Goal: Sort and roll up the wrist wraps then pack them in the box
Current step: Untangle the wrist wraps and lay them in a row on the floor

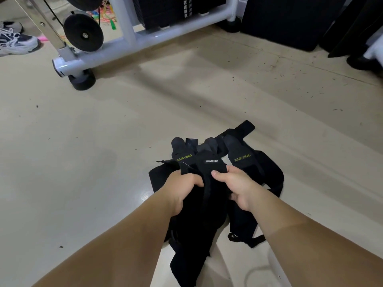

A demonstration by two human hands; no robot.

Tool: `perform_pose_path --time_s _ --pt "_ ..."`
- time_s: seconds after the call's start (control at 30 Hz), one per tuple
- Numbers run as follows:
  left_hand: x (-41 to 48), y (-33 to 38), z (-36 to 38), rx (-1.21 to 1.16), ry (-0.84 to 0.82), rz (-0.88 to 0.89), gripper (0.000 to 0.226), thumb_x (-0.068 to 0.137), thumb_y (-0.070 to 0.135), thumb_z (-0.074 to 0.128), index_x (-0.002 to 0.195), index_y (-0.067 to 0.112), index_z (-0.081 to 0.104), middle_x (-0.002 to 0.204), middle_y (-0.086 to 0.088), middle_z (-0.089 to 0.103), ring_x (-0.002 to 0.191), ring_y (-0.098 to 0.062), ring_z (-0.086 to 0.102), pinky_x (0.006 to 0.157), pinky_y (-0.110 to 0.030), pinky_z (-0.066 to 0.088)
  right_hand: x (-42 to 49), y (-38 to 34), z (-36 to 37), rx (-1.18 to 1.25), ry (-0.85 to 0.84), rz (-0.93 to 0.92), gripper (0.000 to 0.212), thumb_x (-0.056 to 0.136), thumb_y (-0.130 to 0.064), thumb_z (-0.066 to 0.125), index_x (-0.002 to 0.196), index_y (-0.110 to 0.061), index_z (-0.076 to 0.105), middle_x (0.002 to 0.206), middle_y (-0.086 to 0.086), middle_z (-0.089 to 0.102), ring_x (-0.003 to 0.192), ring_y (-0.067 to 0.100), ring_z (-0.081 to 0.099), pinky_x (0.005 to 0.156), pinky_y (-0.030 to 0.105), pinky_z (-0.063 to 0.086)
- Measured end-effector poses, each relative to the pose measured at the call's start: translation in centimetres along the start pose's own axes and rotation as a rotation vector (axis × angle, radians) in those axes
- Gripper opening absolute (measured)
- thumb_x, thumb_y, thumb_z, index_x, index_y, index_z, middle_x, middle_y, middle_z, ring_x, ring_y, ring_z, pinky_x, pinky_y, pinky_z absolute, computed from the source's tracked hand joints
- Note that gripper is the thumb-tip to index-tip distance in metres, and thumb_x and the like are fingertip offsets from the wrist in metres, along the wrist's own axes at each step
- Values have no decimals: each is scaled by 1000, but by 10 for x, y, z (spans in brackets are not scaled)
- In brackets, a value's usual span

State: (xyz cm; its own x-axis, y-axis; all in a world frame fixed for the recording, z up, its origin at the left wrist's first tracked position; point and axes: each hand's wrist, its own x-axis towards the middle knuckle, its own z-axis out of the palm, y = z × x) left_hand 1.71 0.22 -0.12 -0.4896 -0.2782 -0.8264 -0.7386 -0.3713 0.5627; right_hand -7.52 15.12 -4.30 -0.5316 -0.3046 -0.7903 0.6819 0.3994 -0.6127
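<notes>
Left hand (pixel 182 189) fisted on black wrist wraps (pixel 209 164) heaped low in mid-frame (two lettered XUEYING in yellow-green); right hand (pixel 236 185) pinching the middle wrap. Bare floor (pixel 103 152) wide open leftward; machine frame (pixel 132 38) upper left.

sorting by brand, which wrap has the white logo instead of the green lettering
The middle wrap, gripped by both hands; the wraps on either side of it carry green XUEYING lettering.
</notes>
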Motion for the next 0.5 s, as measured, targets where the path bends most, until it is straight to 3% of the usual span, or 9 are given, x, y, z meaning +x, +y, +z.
perform_pose_path --time_s 0.07,0.17,0.27,0.37,0.43,0.5 --pt "-4 8 5 -79 -38 -24 20 93 23 75 110 14 79 97 -12 83 95 -36 79 86 -45 62 -2 -6 -2 93 -14 -28 25 97 -6 71 115 -22 74 116 7 82 114 31 74 104 54 57" --pt "-2 19 7 -85 10 -41 39 102 56 60 104 19 71 101 -8 80 97 -30 75 90 -42 59 -12 -21 -6 146 -65 -60 46 92 9 61 123 -23 72 121 9 80 113 32 74 92 50 62" --pt "-5 24 4 55 61 55 24 106 36 57 119 18 67 112 -8 76 104 -31 74 100 -49 58 -33 -36 -8 90 -126 -98 66 87 18 51 129 -29 69 125 10 77 115 33 73 90 48 62" --pt "-20 29 -4 139 42 181 28 102 5 52 111 23 72 104 -12 78 98 -33 75 92 -47 61 -57 -48 -12 13 -242 -119 86 81 20 44 137 -41 66 129 8 77 119 31 72 85 41 59" --pt "-39 38 -11 178 17 235 39 99 -3 50 114 27 71 100 -10 77 90 -29 74 77 -39 60 -75 -56 -11 20 -315 -144 76 83 15 48 134 -38 70 128 7 77 116 28 72 87 40 58" --pt "-58 46 -18 262 -36 258 48 94 -8 48 122 25 68 100 -10 75 83 -26 72 67 -32 55 -96 -63 -9 38 -341 -168 42 95 -3 64 127 -29 74 123 5 78 114 25 74 90 43 58"
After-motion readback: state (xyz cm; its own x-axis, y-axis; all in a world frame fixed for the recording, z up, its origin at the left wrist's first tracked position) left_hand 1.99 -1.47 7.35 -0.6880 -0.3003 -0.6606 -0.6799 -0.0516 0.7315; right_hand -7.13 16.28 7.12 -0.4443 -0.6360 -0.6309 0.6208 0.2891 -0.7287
